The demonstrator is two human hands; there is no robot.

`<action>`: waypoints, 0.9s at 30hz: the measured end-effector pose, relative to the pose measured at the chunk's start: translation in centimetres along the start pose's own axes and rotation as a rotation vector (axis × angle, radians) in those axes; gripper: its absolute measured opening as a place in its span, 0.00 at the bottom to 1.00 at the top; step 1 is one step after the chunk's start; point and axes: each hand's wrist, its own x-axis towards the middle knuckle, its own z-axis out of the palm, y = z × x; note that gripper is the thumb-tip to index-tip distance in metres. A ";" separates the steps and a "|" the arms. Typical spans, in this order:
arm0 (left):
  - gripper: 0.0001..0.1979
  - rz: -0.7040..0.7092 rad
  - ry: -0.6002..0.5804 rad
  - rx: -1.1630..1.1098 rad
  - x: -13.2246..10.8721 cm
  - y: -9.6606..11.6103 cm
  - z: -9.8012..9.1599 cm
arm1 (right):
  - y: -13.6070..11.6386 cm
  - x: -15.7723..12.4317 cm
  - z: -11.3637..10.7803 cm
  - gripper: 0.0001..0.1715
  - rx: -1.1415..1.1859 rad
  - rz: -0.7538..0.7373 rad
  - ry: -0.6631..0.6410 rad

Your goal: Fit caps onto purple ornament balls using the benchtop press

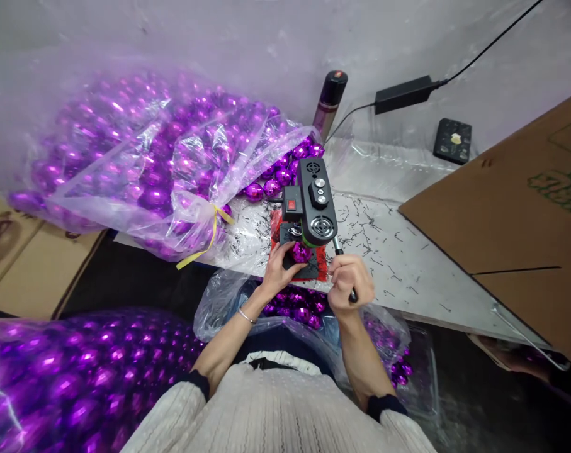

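Note:
A purple mirrored ball (pixel 301 251) is pinched between the thumb and fingers of my left hand (pixel 280 267), under the head of a small black hand-lever press (pixel 319 201). My right hand (pixel 351 283) is wrapped round the black-gripped lever (pixel 338 246) on the machine's right side. A box with a red switch (pixel 291 204) juts from the press's left side. The dark base stands on a red mat (pixel 322 261). How the ball meets the tool is hidden by the press head.
A clear bag (pixel 172 163) of purple balls fills the table's left; loose balls (pixel 272 187) spill towards the press. More balls (pixel 299 308) lie in plastic at my lap. Small dark bits litter the white tabletop (pixel 384 264). A spray can (pixel 330 104), power adapter (pixel 403 94) and cardboard box (pixel 512 207) stand around.

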 end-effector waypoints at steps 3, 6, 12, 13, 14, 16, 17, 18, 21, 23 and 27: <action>0.30 0.115 0.044 0.021 -1.8 0.6 -0.8 | -1.4 1.8 -0.7 0.19 0.008 0.059 -0.029; 0.34 0.275 0.043 0.092 -4.9 0.6 -2.0 | -1.6 1.9 -1.0 0.19 0.006 0.051 -0.057; 0.47 0.211 -0.034 0.204 -4.2 -1.5 -3.8 | -0.9 0.9 -0.7 0.18 0.010 0.017 -0.044; 0.40 0.148 0.021 0.212 -2.2 -1.9 -4.1 | -0.9 0.9 -0.7 0.18 0.014 0.011 -0.037; 0.31 0.080 0.101 0.228 0.2 -2.3 -4.4 | -0.9 0.9 -0.6 0.18 0.018 0.005 -0.030; 0.24 -0.044 0.243 0.284 5.8 -3.1 -5.1 | -1.0 1.0 -0.5 0.18 0.018 -0.006 -0.026; 0.23 -0.069 0.246 0.322 8.5 -3.6 -5.4 | -1.0 1.1 -0.5 0.18 0.014 -0.014 -0.029; 0.24 -0.074 0.200 0.367 11.0 -4.0 -5.7 | -1.1 1.1 -0.5 0.18 0.006 -0.021 -0.034; 0.27 -0.123 0.052 0.501 16.3 -5.0 -6.3 | -1.1 1.1 -0.5 0.18 -0.021 -0.034 -0.051; 0.25 -0.165 -0.005 0.544 17.8 -5.5 -6.5 | -1.1 1.1 -0.5 0.18 -0.020 -0.040 -0.051; 0.22 -0.196 -0.017 0.556 17.3 -5.7 -7.4 | -1.0 1.0 -0.5 0.18 -0.012 -0.039 -0.046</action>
